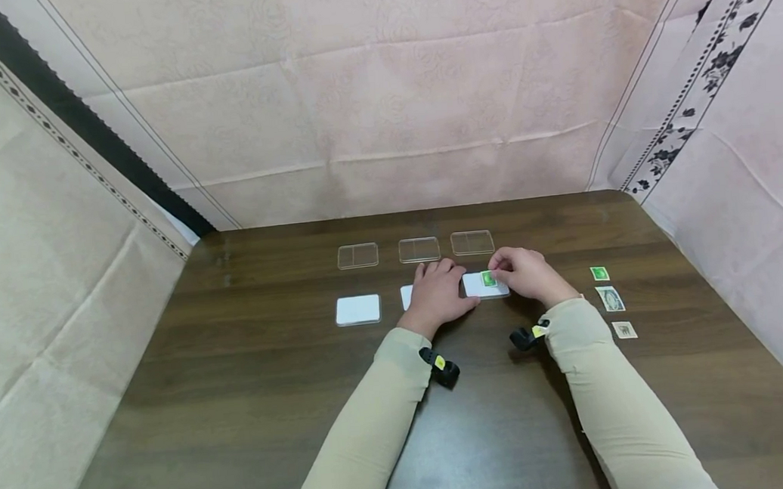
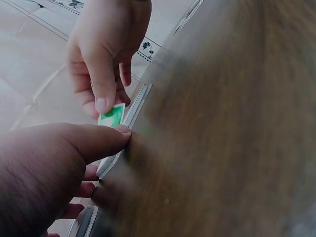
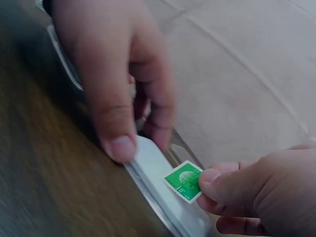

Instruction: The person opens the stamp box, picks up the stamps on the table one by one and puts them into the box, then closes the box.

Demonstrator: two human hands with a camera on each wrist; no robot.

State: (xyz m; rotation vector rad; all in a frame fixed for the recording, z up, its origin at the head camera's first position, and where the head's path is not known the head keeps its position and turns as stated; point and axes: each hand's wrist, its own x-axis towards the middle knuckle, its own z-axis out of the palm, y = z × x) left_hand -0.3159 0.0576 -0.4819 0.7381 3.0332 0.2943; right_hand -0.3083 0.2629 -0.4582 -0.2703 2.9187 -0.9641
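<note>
My right hand pinches a green postage stamp by its edge, thumb on top. The stamp, printed with a globe, is over a white-filled clear plastic case on the table. My left hand holds that case at its left end, thumb on the near edge and a finger at the far edge. In the right wrist view, the stamp overlaps the case's white surface; whether it touches cannot be told. A second white-filled case is partly hidden behind my left hand.
Further left lies a third white-filled case. Three clear lids form a row along the back of the brown table. At the right lie a green stamp, a larger bluish stamp and a small pale stamp.
</note>
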